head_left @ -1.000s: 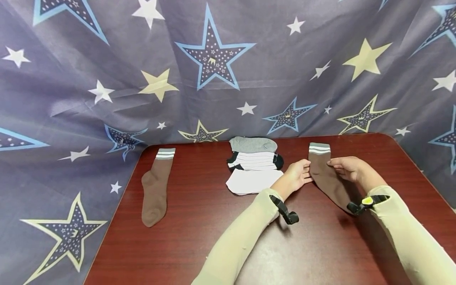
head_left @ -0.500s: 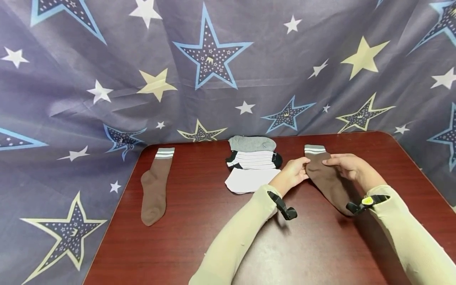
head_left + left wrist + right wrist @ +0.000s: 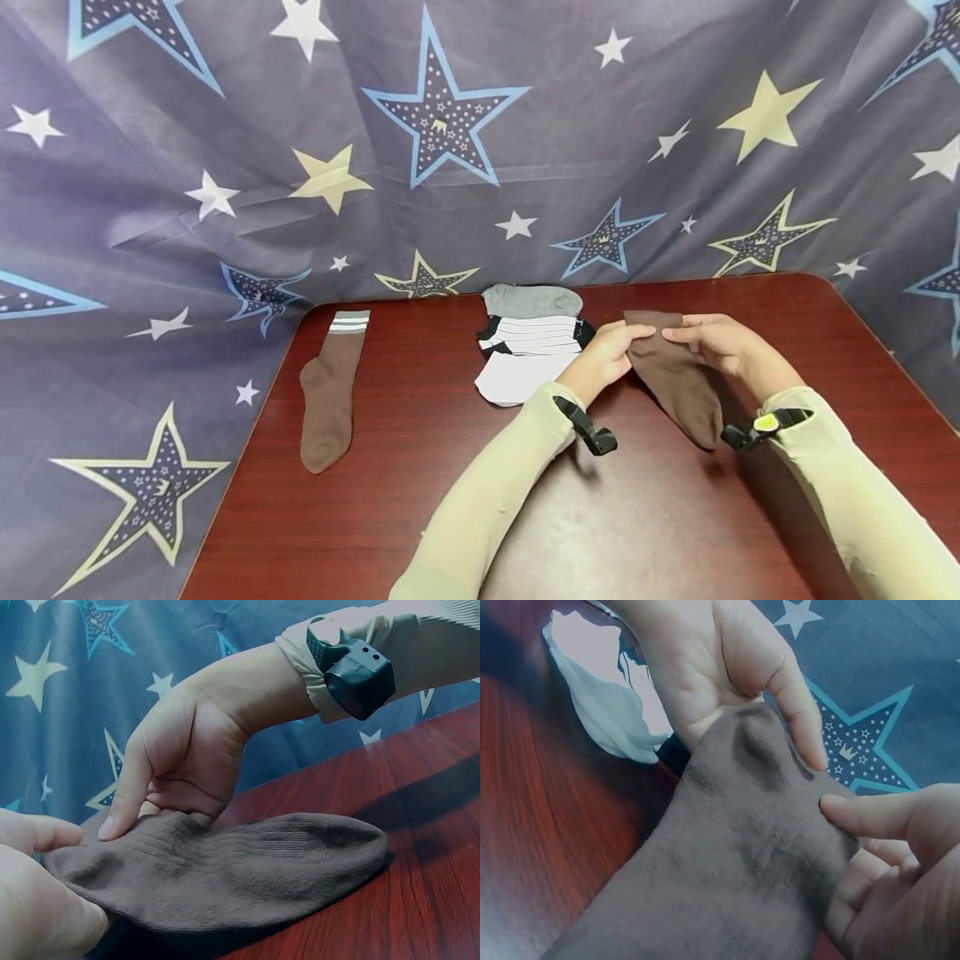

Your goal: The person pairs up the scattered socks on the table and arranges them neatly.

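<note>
A brown sock (image 3: 678, 396) hangs at a slant between both hands over the right part of the table, its toe toward me. My left hand (image 3: 603, 354) pinches its upper left edge, thumb on top and the other fingers underneath. At the upper right edge, my right hand (image 3: 727, 346) pinches it the same way, the two thumbs close together. The striped cuff is out of sight, and plain brown fabric forms the top edge. In the right wrist view the sock's cloth (image 3: 727, 825) is creased near the thumbs. A matching brown sock (image 3: 327, 392) with a grey-and-white cuff lies flat at the left.
Beside my left hand, a grey sock (image 3: 532, 301), a white striped sock with black ends (image 3: 536, 336) and a white sock (image 3: 517, 379) lie in a column. The dark red table (image 3: 420, 433) ends at a star-patterned cloth (image 3: 465, 225) behind.
The held sock's striped cuff has gone from sight as its top was folded over. Both hands have moved slightly left and closer together, and the sock's toe has shifted left.
</note>
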The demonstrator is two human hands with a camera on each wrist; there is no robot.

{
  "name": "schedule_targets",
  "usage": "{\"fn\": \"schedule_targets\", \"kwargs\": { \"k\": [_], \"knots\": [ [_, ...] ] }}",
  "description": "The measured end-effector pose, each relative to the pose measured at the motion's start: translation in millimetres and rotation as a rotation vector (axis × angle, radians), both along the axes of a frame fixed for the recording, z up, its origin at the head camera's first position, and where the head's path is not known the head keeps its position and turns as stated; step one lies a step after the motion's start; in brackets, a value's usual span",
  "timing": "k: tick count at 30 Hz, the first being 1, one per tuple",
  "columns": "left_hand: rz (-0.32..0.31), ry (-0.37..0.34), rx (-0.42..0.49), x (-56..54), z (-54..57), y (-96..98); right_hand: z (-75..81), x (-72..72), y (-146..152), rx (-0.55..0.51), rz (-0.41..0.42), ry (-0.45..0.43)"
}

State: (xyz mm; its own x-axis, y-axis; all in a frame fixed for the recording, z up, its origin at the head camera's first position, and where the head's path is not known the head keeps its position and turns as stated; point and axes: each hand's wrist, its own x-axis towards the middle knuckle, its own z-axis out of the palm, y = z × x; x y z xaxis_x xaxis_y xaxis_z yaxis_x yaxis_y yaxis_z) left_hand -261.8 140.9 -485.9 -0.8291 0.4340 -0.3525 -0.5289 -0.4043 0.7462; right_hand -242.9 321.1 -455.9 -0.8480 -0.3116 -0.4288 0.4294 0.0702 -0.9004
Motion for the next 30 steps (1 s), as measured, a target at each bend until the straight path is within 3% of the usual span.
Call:
{"fn": "schedule_targets", "kwargs": {
  "k": [6,11,14,22,30],
  "knots": [
    [-0.019,-0.006,-0.020,-3.2,4.3,-15.2,3.5,-3.8,-12.1,-0.044,0.048,0.031],
    [-0.017,0.027,-0.044,-5.5,9.8,-26.9,8.4,-3.4,-22.4,-0.014,0.069,0.052],
    [-0.021,0.049,-0.010,-8.1,16.2,-32.4,12.1,-2.9,-29.3,0.004,0.083,0.070],
    [0.062,0.066,0.036,-14.8,33.9,-51.1,6.1,-0.7,-47.7,0.024,0.190,0.146],
    [0.131,0.082,0.038,-26.6,49.9,-88.0,4.8,0.0,-60.4,0.084,0.236,0.115]
  ]
}}
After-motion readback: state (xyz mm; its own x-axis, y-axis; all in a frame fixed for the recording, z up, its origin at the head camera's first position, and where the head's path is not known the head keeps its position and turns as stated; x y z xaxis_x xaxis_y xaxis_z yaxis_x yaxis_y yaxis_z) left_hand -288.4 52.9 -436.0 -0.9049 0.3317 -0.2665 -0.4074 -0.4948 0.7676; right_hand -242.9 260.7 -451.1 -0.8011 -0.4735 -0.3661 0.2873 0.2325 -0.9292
